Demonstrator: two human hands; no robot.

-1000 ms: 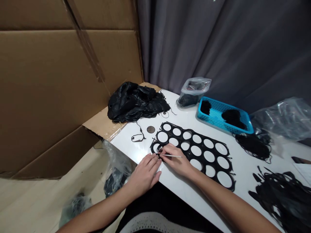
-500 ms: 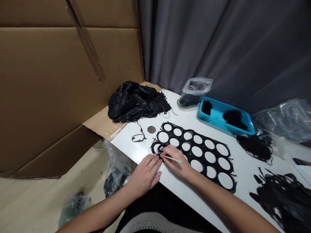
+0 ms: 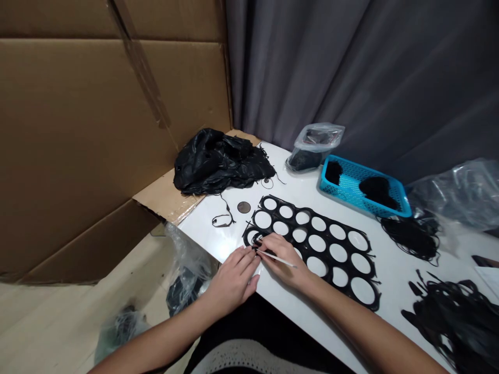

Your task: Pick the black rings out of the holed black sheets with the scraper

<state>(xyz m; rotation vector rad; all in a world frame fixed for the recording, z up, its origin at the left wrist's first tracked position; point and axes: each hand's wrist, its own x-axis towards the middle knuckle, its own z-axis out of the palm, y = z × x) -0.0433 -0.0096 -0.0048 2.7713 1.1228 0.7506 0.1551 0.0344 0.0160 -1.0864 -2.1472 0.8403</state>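
A black sheet (image 3: pixel 325 231) with rows of large round holes lies on the white table (image 3: pixel 300 184). At its near left corner, my right hand (image 3: pixel 278 259) is closed around a thin white stick (image 3: pixel 278 258), whose tip points at a small dark piece on the table edge. My left hand (image 3: pixel 236 272) rests there with fingers stretched out and thumb apart, its fingertips meeting the right hand's and pressing down by the dark piece. What lies under the fingertips is hidden. Left of the sheet are a small dark disc (image 3: pixel 244 207) and a thin black loop of cord (image 3: pixel 223 220).
A heap of black material (image 3: pixel 222 163) stands at the back left. A clear plastic bag (image 3: pixel 315 148), a blue basket (image 3: pixel 366 182) with black bundles, and black cords (image 3: pixel 413 236) line the back. Black strips (image 3: pixel 452 317) pile up at right. A cardboard wall (image 3: pixel 97 130) rises at left.
The view has shifted very slightly. Both hands stay at the same spot, and the white stick has tilted a little, its free end lower.
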